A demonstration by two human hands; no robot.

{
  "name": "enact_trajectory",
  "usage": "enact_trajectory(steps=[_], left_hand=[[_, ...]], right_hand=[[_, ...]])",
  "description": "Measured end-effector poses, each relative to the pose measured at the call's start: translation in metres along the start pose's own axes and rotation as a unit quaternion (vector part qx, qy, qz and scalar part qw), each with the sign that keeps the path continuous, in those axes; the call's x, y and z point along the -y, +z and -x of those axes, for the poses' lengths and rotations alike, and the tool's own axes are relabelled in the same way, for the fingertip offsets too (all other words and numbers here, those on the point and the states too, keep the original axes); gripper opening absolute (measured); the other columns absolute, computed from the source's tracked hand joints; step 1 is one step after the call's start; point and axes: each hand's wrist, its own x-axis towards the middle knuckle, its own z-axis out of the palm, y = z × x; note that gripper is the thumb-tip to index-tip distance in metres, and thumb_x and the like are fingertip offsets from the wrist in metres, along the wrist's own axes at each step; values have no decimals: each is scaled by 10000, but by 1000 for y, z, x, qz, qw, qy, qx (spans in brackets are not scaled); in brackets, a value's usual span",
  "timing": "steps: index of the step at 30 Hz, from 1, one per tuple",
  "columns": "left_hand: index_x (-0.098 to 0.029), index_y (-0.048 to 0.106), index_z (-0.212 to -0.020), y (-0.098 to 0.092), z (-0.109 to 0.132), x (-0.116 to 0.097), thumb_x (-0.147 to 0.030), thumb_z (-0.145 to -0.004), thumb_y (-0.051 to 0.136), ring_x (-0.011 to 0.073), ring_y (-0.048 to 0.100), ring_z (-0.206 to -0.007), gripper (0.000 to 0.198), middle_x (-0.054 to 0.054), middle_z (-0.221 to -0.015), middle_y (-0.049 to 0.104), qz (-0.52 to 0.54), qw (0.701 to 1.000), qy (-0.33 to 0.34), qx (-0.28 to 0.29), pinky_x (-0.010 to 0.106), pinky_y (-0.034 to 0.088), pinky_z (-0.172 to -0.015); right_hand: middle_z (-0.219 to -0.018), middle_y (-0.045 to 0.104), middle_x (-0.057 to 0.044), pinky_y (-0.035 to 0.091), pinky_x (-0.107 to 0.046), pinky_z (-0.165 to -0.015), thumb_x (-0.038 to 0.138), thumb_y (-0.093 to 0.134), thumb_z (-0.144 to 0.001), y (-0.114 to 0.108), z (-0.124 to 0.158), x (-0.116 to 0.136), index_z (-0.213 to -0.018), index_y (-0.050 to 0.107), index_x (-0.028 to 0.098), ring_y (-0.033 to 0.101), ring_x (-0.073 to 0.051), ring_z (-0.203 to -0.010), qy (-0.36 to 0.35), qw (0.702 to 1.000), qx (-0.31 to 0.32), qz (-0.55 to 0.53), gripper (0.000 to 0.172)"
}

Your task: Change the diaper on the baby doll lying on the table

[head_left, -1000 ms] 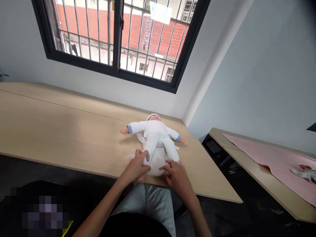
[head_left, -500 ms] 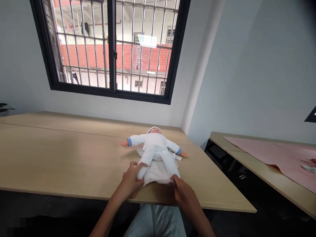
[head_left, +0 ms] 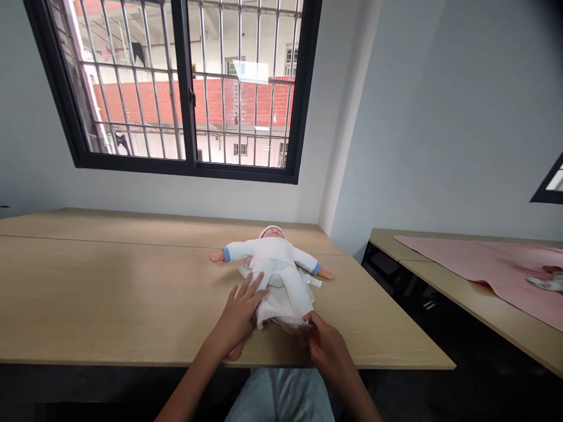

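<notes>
Light wood table point(head_left: 109, 287), two boards butted together: baby doll point(head_left: 275, 249) lies on its back mid-table, white sleepsuit, arms spread, on a white cloth point(head_left: 281, 308). Second wood table point(head_left: 484, 302) to the right: pink sheet point(head_left: 461, 261) laid flat, crumpled pale item point(head_left: 545, 283) at far edge, maybe fabric, too small to tell.

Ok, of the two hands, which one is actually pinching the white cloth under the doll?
The right hand: its fingertips gather the lower edge of the white cloth beneath the doll. The left hand is open, fingers spread, pinching nothing.
</notes>
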Motion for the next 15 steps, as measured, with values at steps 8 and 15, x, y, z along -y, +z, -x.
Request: enact_trajectory(steps=[8,15], left_hand=[[-271,651,-1108,5,-1,3,-92,-839,461,265,190,-1463,375,48,-1558,300,9,997,35,-75,560,177,-1143],[-235,647,-1153,-7,-26,18,-205,-911,398,278,338,-1386,349,78,-1420,500,113,980,85,-139,527,200,-1149]], right_hand=[[-656,591,1,419,-251,-485,528,404,-915,-11,-10,-7,-842,463,218,543,-159,-491,65,983,73,-155,324],[-679,530,3,346,-255,-596,465,330,-973,-22,-63,34,-773,453,211,494,-156,-617,-75,990,-118,-19,345]])
